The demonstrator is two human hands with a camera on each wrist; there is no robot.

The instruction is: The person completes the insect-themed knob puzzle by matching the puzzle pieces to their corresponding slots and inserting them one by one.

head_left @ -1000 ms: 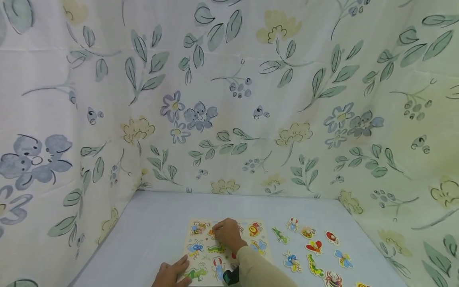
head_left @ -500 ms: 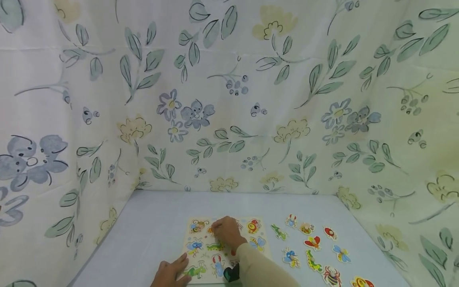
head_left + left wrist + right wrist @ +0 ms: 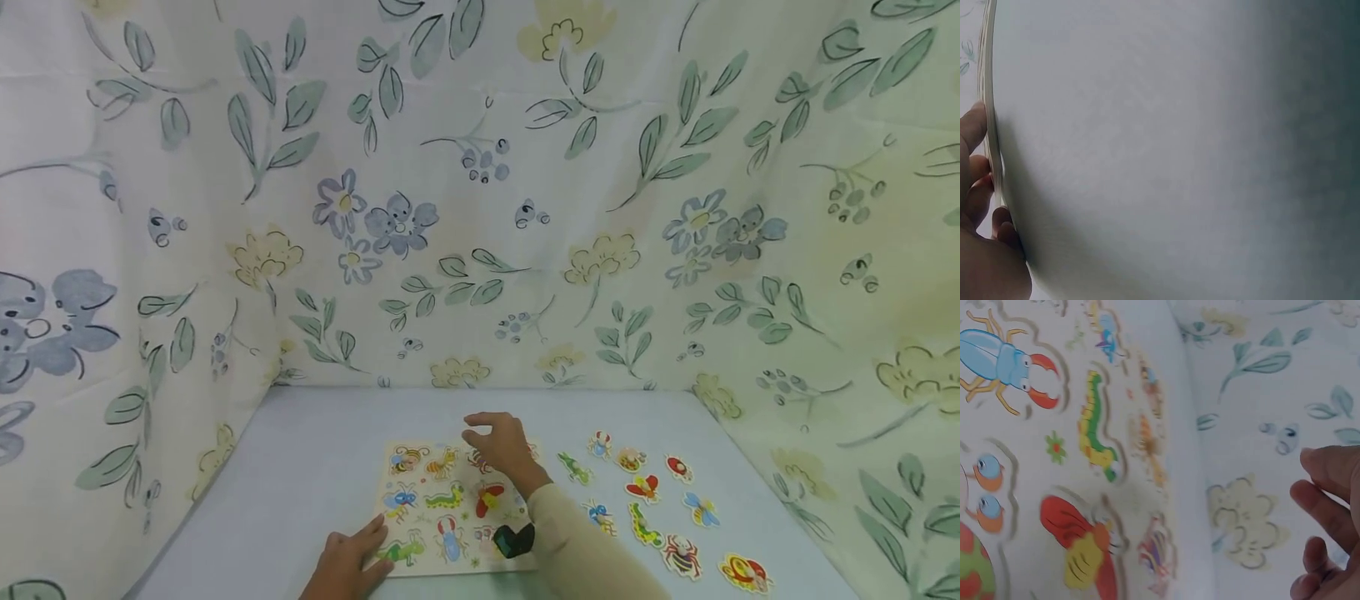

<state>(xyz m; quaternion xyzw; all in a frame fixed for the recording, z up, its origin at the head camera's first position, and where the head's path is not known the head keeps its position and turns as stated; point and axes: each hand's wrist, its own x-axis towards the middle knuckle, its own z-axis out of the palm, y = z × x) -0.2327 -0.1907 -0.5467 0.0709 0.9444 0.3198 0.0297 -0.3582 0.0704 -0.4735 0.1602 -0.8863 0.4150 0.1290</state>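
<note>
While the left hand's [image 3: 347,557] fingers touch the left edge of the insect puzzle board [image 3: 426,525], thumb spread wide, the right hand [image 3: 501,442] hovers over the far edge, thumb and index finger apart, partly hiding the spider picture [image 3: 477,459]. Loose insect pieces [image 3: 643,489] sit rightward on the surface [image 3: 315,467]. Printing's mostly cartoon bugs tbh.

Floral cloth [image 3: 480,250] around pale tabletop [image 3: 322,450]

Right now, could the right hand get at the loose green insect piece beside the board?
Probably yes: the right hand appears to hold nothing, the green insect piece lies nearby, and nothing covers it.
</note>
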